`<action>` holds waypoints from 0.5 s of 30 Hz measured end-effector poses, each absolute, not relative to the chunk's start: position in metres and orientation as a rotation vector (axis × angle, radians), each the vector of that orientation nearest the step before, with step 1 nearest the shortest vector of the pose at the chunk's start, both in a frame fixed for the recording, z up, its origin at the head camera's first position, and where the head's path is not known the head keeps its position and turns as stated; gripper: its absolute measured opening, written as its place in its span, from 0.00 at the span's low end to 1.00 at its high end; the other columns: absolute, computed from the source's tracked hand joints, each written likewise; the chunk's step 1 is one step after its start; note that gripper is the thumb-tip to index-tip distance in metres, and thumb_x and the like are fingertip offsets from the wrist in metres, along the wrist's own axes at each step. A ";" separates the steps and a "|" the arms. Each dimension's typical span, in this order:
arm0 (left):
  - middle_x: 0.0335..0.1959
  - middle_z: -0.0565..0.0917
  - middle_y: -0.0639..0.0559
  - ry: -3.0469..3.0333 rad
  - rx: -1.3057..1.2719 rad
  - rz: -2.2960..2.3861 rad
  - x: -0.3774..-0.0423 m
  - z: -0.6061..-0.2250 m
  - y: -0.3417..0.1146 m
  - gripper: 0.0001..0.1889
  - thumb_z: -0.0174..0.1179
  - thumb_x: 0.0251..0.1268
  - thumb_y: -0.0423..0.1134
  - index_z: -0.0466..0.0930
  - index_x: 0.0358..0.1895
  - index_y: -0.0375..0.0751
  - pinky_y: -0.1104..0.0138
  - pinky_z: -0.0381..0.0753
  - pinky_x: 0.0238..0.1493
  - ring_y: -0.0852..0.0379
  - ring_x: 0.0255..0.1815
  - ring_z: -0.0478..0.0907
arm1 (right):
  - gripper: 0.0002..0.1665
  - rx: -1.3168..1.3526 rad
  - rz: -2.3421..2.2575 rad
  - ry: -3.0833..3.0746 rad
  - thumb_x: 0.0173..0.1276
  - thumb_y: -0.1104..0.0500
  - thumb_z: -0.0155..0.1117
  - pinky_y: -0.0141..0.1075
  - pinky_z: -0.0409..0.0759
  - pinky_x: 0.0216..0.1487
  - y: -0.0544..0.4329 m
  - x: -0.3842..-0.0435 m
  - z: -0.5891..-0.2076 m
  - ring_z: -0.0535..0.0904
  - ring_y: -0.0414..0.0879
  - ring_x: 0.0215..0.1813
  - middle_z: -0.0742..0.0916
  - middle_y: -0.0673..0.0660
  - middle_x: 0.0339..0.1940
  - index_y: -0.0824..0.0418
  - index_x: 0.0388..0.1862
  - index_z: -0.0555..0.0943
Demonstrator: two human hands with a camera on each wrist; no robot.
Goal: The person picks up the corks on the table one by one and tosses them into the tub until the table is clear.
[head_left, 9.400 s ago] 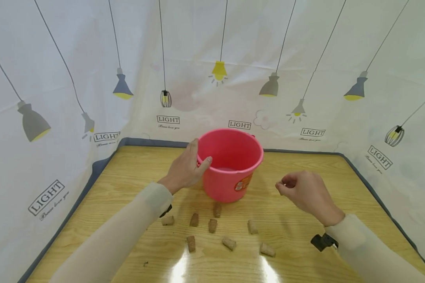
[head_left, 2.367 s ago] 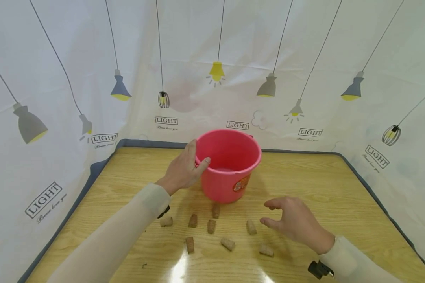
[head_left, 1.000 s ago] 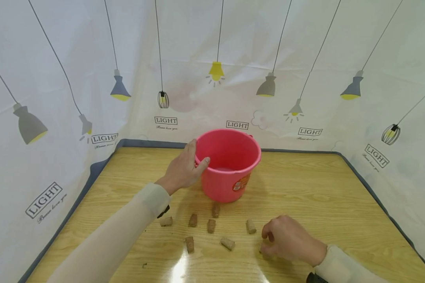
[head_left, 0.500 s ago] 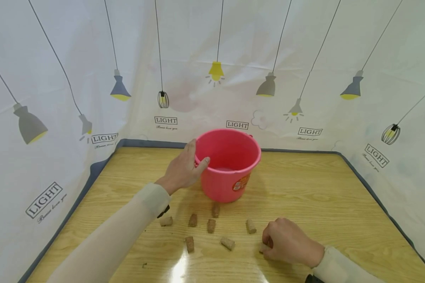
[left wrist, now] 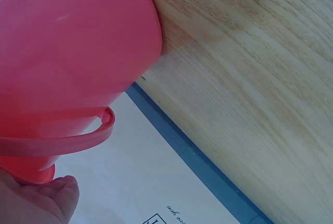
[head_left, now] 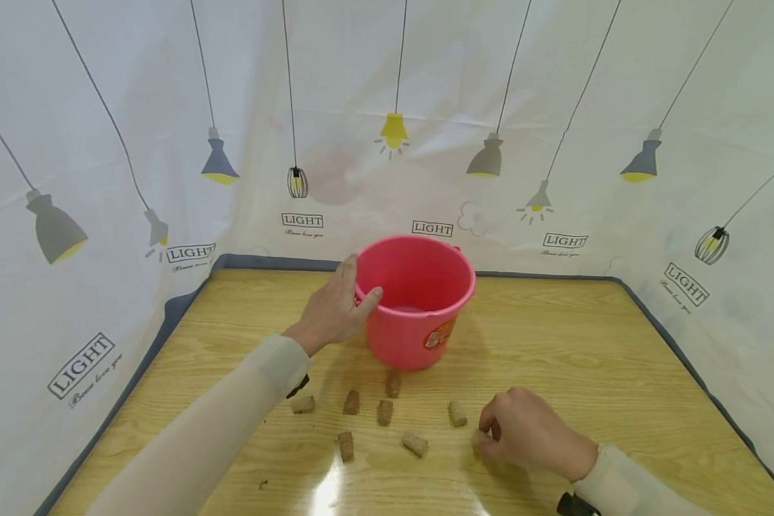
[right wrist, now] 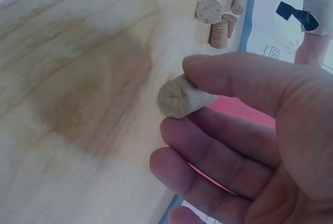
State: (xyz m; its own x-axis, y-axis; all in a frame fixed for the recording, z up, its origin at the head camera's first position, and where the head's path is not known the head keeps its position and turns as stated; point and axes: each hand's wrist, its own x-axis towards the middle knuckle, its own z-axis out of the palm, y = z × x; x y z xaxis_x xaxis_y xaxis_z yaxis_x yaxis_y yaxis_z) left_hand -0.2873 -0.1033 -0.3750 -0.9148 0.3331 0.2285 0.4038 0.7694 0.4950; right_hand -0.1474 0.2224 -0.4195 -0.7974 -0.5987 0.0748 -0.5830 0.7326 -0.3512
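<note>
A pink bucket [head_left: 403, 342] stands upright at the middle of the table. My left hand [head_left: 330, 309] grips its left rim, the thumb over the edge and the fingers outside. In the left wrist view the bucket's pink handle [left wrist: 57, 145] hangs along its side. At the front right, my right hand [head_left: 534, 436] pinches a pale cork [right wrist: 179, 98] between thumb and fingers. Left of that hand lie loose corks: a pale one [head_left: 457, 413], another pale one [head_left: 416, 444], and several browner ones, among them a cork [head_left: 385, 413] in front of the bucket.
The wooden table [head_left: 593, 344] has a dark blue edging [head_left: 548, 276] at the back and sides. Behind it hangs a white cloth [head_left: 355, 86] printed with lamps. A small dark speck [head_left: 263, 484] lies near the front left.
My right hand has come down from beside the bucket to the front-right cork, its spread fingers closing on it; in the last half second it has risen slightly. The left hand stays on the rim.
</note>
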 end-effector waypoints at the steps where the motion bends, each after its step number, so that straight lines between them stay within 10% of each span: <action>1: 0.79 0.59 0.42 -2.834 -0.591 -0.838 -0.287 -0.375 -0.103 0.46 0.48 0.76 0.61 0.38 0.83 0.38 0.48 0.81 0.58 0.43 0.66 0.71 | 0.06 -0.982 -0.571 2.880 0.53 0.57 0.82 0.29 0.73 0.25 0.222 -0.148 -0.418 0.71 0.28 0.23 0.79 0.35 0.18 0.51 0.25 0.89; 15: 0.78 0.60 0.43 -2.826 -0.591 -0.857 -0.286 -0.374 -0.103 0.46 0.50 0.75 0.60 0.39 0.83 0.38 0.48 0.82 0.57 0.44 0.66 0.71 | 0.06 -0.805 -0.674 2.992 0.59 0.56 0.79 0.29 0.75 0.27 0.219 -0.154 -0.400 0.74 0.28 0.25 0.82 0.38 0.22 0.55 0.33 0.90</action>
State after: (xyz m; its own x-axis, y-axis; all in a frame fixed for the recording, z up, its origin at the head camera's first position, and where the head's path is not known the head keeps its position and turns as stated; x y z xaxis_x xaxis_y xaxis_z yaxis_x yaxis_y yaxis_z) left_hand -0.2865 -0.1029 -0.3739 -0.9149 0.3296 0.2332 0.4036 0.7622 0.5061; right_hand -0.1541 0.2185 -0.3998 -0.8706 -0.4728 0.1357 -0.4854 0.7808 -0.3934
